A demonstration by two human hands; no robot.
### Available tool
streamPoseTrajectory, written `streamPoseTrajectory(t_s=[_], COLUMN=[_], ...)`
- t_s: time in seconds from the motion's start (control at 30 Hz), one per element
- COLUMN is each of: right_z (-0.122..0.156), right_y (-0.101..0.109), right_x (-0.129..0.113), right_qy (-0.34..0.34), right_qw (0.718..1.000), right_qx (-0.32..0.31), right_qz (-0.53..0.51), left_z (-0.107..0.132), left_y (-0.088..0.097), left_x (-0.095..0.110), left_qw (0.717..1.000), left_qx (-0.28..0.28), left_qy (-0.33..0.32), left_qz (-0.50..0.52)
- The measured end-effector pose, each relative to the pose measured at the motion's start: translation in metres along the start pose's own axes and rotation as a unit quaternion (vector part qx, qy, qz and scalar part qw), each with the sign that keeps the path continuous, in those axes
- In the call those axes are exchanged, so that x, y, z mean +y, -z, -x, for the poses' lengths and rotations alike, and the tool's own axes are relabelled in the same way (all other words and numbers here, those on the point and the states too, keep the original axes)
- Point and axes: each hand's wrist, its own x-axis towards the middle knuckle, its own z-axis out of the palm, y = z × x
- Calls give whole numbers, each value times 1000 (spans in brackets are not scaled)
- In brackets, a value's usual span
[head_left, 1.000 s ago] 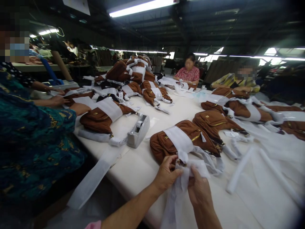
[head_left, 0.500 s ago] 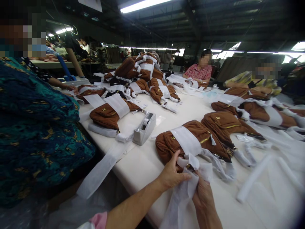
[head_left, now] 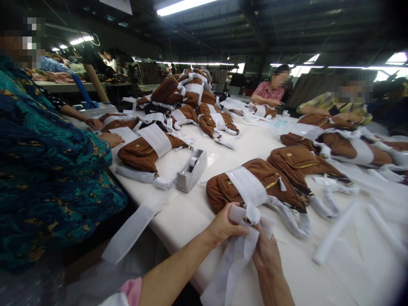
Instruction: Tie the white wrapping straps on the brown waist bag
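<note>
At the near table edge, my left hand (head_left: 225,225) pinches a white wrapping strip (head_left: 234,255) between thumb and fingers. My right hand (head_left: 265,248) is closed on the same strip from the other side; some of its fingers are hidden. Between the hands, the strip passes around a small metal ring (head_left: 247,220) at the end of a strap. Just beyond lies a brown bag (head_left: 219,191) with a white band (head_left: 247,185) around its middle, a gold zipper and a white tassel. Its strap (head_left: 287,214) is wrapped in white sheeting.
A grey tape dispenser (head_left: 191,172) stands left of the bag. Another banded brown bag (head_left: 135,153) lies beyond it, and a second bag (head_left: 295,159) touches mine. More bags are piled (head_left: 194,91) at the back. Co-workers stand left and across the table (head_left: 172,238).
My hands have shifted slightly left with the strip, still around the ring. At the left, a co-worker's hand now shows by the nearby bag.
</note>
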Motion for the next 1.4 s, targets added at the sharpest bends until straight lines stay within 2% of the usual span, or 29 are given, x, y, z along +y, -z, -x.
streamPoseTrajectory(t_s=[0.17,0.27,0.37,0.47,0.57,0.63,0.7,0.77,0.87,0.9,0.93,0.97,1.03,1.1,1.17,1.2,1.27,1.33,1.4], right_z=[1,8,17,19,15,14,17,22,23,21,16,11,0,-8,-11,-11,-10,-10,-14], right_y=[-8,1,16,25,24,21,21,26,46,53,59,64,66,59,46,38,24,13,6], right_x=[10,7,2,3,10,12,7,-3,-24,-33,-41,-51,-70,-88,-102,-106,-110,-108,-104], right_qy=[6,33,68,75,58,45,50,71,156,203,258,315,419,508,579,599,609,587,557], right_qw=[998,999,990,978,982,984,977,965,934,906,862,802,653,507,396,358,312,289,278], right_qx=[58,23,-26,-18,-11,-11,-10,-41,-94,-112,-136,-170,-268,-336,-360,-369,-395,-422,-440], right_qz=[-2,36,124,191,180,170,209,248,307,354,416,479,571,610,615,614,613,627,647], left_z=[0,1,1,0,1,3,4,5,3,2,1,1,1,1,1,2,3,3,4], left_y=[-2,-7,-11,-12,-11,-10,-9,-8,-4,-3,-3,-2,-2,-4,-7,-9,-12,-14,-16], left_x=[-1,1,1,-1,-3,-3,-2,0,3,4,5,5,5,3,0,-2,-6,-10,-14], left_qw=[999,999,998,997,996,997,997,997,997,997,997,998,998,998,998,998,997,992,985], left_qx=[31,39,60,77,89,79,65,66,58,50,42,37,34,39,41,40,38,31,30], left_qy=[15,26,31,24,8,15,31,41,51,55,58,58,56,52,41,30,-4,-38,-59], left_qz=[17,18,18,10,7,16,23,23,17,15,13,11,8,1,-14,-26,-63,-112,-160])
